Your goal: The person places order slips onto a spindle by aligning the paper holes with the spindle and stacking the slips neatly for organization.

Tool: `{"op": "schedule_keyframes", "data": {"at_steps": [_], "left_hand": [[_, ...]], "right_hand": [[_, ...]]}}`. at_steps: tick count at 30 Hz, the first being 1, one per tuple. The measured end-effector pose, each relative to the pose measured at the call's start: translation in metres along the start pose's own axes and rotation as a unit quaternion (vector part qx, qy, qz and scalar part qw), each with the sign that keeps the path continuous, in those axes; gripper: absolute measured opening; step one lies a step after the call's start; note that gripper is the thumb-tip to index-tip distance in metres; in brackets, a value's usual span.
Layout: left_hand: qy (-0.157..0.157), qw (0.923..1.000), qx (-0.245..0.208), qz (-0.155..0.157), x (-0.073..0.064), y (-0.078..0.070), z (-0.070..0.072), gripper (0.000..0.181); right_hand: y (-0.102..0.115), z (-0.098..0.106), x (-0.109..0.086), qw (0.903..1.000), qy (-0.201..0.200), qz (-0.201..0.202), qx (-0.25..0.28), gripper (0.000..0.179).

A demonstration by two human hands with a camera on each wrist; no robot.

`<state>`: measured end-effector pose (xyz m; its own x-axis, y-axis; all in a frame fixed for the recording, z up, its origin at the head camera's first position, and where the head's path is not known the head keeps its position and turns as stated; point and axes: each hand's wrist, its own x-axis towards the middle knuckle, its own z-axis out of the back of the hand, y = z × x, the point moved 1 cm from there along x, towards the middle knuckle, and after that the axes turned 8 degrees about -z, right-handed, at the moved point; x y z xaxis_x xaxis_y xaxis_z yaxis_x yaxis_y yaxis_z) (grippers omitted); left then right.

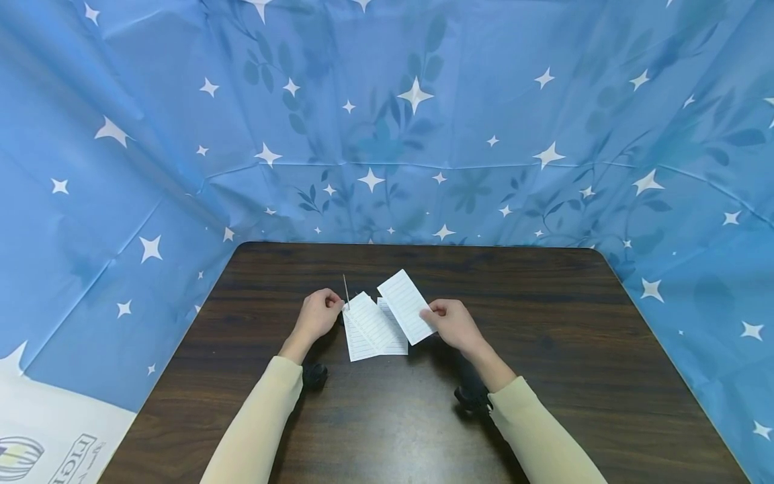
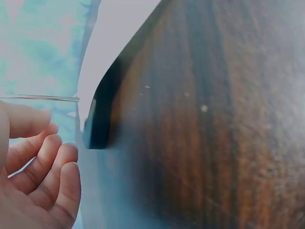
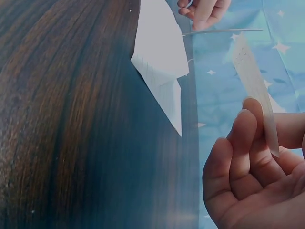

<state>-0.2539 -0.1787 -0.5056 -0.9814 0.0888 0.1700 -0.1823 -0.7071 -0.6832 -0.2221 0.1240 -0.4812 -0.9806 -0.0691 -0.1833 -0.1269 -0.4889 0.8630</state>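
A thin metal spike [image 1: 346,288] rises from the left corner of several lined paper slips [image 1: 369,329]. In the left wrist view, its dark base [image 2: 99,131] shows below the paper [image 2: 112,40]. Beside the spike, my left hand [image 1: 318,314] has loosely curled fingers, thumb close to the index finger; nothing shows between them. My right hand [image 1: 453,326] pinches a separate lined paper slip [image 1: 404,306] by its lower right edge, thumb on top. That slip is raised and tilted over the right side of the others. Whether the lower slips are pierced is unclear.
All this is over a dark wood-grain table [image 1: 544,376]. A blue star-patterned curtain [image 1: 387,134] hangs behind and at both sides. Dark wrist-worn devices [image 1: 314,376] sit under both forearms. White printed cloth [image 1: 54,430] shows at the lower left.
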Motion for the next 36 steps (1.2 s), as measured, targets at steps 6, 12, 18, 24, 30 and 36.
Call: {"op": "schedule_keyframes", "data": {"at_steps": [6,12,18,24,30,36], "left_hand": [[-0.016,0.9996,-0.021,-0.011,-0.001,-0.007,0.006,0.014],[-0.037,0.9982,-0.035,-0.033,-0.002,-0.014,0.011,0.019],[-0.08,0.9938,-0.038,-0.067,-0.006,-0.026,0.019,0.022],[-0.1,0.9881,-0.062,-0.099,-0.006,-0.04,0.024,0.022],[-0.096,0.9841,-0.088,-0.121,-0.006,-0.054,0.029,0.021],[-0.1,0.9818,-0.089,-0.135,-0.004,-0.062,0.032,0.021]], "right_hand": [[0.003,-0.003,0.003,0.9996,0.01,-0.005,0.025,0.018],[0.008,-0.005,0.002,0.9992,0.015,-0.002,0.037,0.018],[0.012,-0.006,0.001,0.9989,0.024,0.003,0.04,0.019],[0.016,-0.005,0.001,0.9983,0.03,0.01,0.05,0.018],[0.023,-0.006,0.0,0.997,0.043,0.02,0.061,0.017],[0.029,-0.008,0.001,0.9966,0.051,0.029,0.058,0.016]]}}
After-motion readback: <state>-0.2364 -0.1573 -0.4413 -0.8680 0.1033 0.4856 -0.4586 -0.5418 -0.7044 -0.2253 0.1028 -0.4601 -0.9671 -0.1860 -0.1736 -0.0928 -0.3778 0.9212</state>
